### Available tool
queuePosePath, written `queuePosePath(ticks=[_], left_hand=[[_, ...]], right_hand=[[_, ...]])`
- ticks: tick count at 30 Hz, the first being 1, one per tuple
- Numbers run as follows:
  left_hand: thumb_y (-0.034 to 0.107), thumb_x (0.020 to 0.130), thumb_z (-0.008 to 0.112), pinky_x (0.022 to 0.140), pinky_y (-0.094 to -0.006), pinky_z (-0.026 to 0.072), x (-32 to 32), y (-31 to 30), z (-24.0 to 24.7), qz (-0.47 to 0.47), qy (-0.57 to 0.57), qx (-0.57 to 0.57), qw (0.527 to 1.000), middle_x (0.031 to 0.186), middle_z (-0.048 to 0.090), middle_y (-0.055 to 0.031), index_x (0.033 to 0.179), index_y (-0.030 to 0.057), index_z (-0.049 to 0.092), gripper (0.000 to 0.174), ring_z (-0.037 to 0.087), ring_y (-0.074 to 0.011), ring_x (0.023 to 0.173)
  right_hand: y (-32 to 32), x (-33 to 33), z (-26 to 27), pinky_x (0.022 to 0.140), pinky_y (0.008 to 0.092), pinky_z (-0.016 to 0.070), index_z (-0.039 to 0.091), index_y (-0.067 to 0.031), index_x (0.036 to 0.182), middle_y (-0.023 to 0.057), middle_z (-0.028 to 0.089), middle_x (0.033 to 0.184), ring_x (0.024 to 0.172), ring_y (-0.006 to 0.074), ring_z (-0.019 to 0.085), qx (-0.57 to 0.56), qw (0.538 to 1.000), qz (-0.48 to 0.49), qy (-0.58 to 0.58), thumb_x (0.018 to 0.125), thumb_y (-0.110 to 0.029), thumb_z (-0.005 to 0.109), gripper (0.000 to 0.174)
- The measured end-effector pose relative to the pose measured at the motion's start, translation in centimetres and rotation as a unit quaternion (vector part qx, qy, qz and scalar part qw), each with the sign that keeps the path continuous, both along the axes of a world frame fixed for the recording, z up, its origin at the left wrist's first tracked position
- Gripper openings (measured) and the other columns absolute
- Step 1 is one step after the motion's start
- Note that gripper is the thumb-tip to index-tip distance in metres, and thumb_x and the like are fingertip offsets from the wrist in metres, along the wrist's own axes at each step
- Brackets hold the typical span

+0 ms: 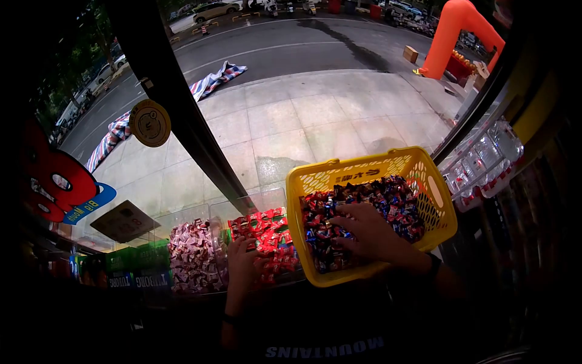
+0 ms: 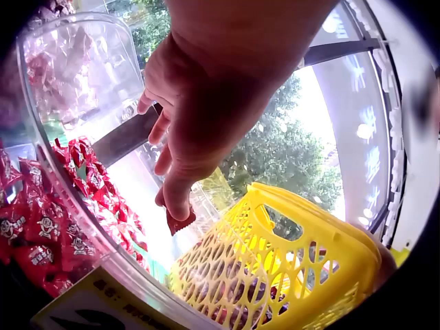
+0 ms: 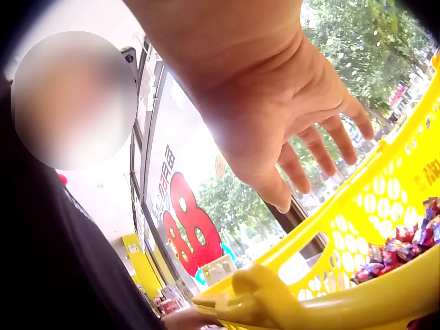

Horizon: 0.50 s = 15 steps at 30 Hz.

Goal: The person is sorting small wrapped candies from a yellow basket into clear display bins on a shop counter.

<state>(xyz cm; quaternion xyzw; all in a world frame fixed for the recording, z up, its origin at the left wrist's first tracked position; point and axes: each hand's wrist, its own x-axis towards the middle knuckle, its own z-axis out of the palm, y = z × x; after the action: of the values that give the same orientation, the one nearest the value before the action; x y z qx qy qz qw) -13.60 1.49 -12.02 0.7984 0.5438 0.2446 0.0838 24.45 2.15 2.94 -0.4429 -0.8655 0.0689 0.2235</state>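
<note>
My left hand (image 1: 244, 262) is over a clear bin of red-wrapped candies (image 1: 270, 225). In the left wrist view, a single red candy (image 2: 180, 222) shows at its thumb tip, pinched between thumb and fingers. To the right stands a yellow plastic basket (image 1: 293, 200) with oval holes in its walls, holding many dark blue and red wrapped candies (image 1: 397, 197). My right hand (image 1: 367, 233) hovers above these candies, its fingers spread and holding nothing. The right wrist view shows its palm and loosely extended fingers (image 3: 317, 148) near the basket's rim.
Left of the red candies is a bin of pink-wrapped candies (image 1: 195, 249), then green cartons (image 1: 148, 267). A dark window post (image 1: 182, 103) rises behind the bins. Clear plastic packs (image 1: 485, 161) stand right of the basket. Beyond the glass lies a paved sidewalk (image 1: 327, 109).
</note>
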Motion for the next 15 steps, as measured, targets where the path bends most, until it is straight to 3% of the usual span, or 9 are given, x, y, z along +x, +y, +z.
queuePosePath(ticks=[2, 6, 9, 12, 15], left_hand=[[0.03, 0.072, 0.093, 0.12, -0.0556, 0.0335, -0.8, -0.5, -2.5, 0.009, 0.024, -0.028, 0.999, 0.129, 0.07, -0.0049, 0.08, 0.0156, 0.083, 0.019, 0.052, -0.0337, 0.138], [0.032, 0.076, 0.089, 0.124, -0.0553, 0.0291, 0.0, -0.9, -3.1, 0.012, 0.048, -0.07, 0.996, 0.128, 0.07, -0.0044, 0.081, 0.0168, 0.084, 0.016, 0.051, -0.0315, 0.138], [0.031, 0.078, 0.087, 0.124, -0.0558, 0.0295, 0.7, -0.9, -3.6, 0.023, 0.052, -0.06, 0.997, 0.127, 0.07, -0.0049, 0.082, 0.0164, 0.084, 0.015, 0.052, -0.0317, 0.137], [0.032, 0.08, 0.087, 0.123, -0.0566, 0.0307, 1.0, -0.8, -3.0, 0.046, 0.074, -0.07, 0.994, 0.128, 0.069, -0.0072, 0.085, 0.0155, 0.084, 0.017, 0.051, -0.0337, 0.138], [0.034, 0.082, 0.086, 0.122, -0.0574, 0.0321, 1.0, -0.9, -2.9, 0.084, 0.066, -0.038, 0.994, 0.129, 0.068, -0.0097, 0.093, 0.0146, 0.083, 0.023, 0.051, -0.036, 0.139]], right_hand=[[1.2, 1.1, -0.7, 0.11, 0.0528, 0.0467, 0.067, -0.014, 0.137, 0.0166, 0.062, 0.142, 0.131, 0.0372, 0.06, -0.04, 0.998, 0.021, -0.054, 0.086, -0.033, 0.084, 0.057], [4.4, 1.1, -1.4, 0.116, 0.0527, 0.0426, 0.061, -0.0115, 0.147, 0.0201, 0.058, 0.149, 0.138, 0.0404, 0.055, -0.17, 0.975, 0.006, -0.142, 0.093, -0.039, 0.079, 0.063], [6.8, 0.3, -2.3, 0.12, 0.0543, 0.0401, 0.05, -0.0152, 0.159, 0.0219, 0.052, 0.157, 0.144, 0.0431, 0.05, -0.255, 0.942, -0.014, -0.219, 0.097, -0.051, 0.074, 0.076], [8.9, -0.9, -4.4, 0.119, 0.0559, 0.0424, 0.046, -0.0226, 0.163, 0.021, 0.046, 0.163, 0.147, 0.0454, 0.046, -0.262, 0.922, -0.031, -0.282, 0.098, -0.056, 0.069, 0.076], [10.3, -1.9, -6.0, 0.117, 0.0579, 0.0428, 0.046, -0.0239, 0.162, 0.0205, 0.048, 0.161, 0.144, 0.0453, 0.049, -0.241, 0.924, -0.037, -0.296, 0.099, -0.06, 0.065, 0.076]])
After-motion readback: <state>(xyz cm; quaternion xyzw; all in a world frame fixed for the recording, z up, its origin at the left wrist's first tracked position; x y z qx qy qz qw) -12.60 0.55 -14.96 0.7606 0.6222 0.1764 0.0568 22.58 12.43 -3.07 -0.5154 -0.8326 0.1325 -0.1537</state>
